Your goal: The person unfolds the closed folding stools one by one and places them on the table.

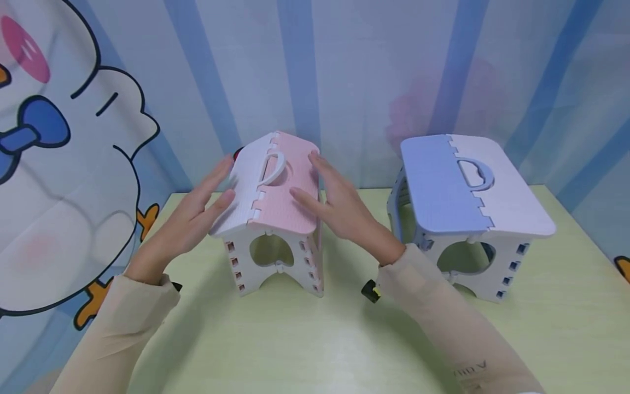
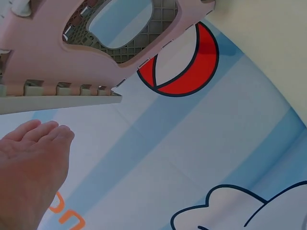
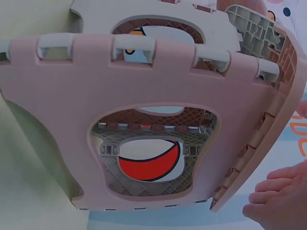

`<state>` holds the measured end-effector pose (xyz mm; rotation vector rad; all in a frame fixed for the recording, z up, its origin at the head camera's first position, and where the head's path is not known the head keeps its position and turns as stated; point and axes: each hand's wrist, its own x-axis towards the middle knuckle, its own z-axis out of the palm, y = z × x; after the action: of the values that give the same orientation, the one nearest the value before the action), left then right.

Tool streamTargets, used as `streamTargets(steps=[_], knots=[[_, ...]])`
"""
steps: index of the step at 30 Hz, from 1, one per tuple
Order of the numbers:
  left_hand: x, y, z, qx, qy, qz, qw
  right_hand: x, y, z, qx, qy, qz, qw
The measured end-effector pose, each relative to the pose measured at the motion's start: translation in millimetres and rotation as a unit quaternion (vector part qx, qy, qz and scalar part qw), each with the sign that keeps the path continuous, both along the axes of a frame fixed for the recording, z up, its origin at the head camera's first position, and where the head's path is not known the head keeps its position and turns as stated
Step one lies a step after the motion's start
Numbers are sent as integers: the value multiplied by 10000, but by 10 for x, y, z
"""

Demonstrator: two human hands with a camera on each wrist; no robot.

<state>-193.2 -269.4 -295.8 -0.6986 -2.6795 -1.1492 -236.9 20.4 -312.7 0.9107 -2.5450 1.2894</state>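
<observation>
A pink and white folding stool (image 1: 295, 205) stands partly folded on the table, its two top panels sloping down from the middle seam like a roof. My left hand (image 1: 182, 225) is beside the white panel, fingers straight and fingertips right at its outer edge. On the other side my right hand (image 1: 346, 210) has straight fingers close over the pink panel. In the left wrist view the hand (image 2: 36, 167) shows just outside the top's edge. The right wrist view gives the stool's pink side (image 3: 53, 91) with its cut-out, the hand (image 3: 283, 196) outside the panel.
A blue and white folding stool (image 1: 433, 191) stands unfolded at the right, its top flat and carry handle (image 1: 484, 175) raised. The pale green table (image 1: 295, 350) ends at a striped backdrop (image 1: 364, 82) with cartoon prints. A black strap piece (image 1: 370, 291) shows below the right wrist.
</observation>
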Motion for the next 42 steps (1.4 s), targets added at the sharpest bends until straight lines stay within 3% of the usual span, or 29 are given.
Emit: streamTargets(steps=[10, 15, 29, 42], knots=[[-162, 55, 15, -383, -264, -241, 9986, -149, -136, 91, 905, -103, 373, 9951], [-223, 79, 19, -558, -446, -306, 9970, -211, -195, 121, 1107, -228, 519, 9922], [-264, 113, 67, -630, -748, -444, 9942, -276, -247, 144, 1546, -128, 662, 9857], [-287, 116, 22, -714, -668, -442, 9942, -294, -242, 131, 2063, 18, 645, 9764]])
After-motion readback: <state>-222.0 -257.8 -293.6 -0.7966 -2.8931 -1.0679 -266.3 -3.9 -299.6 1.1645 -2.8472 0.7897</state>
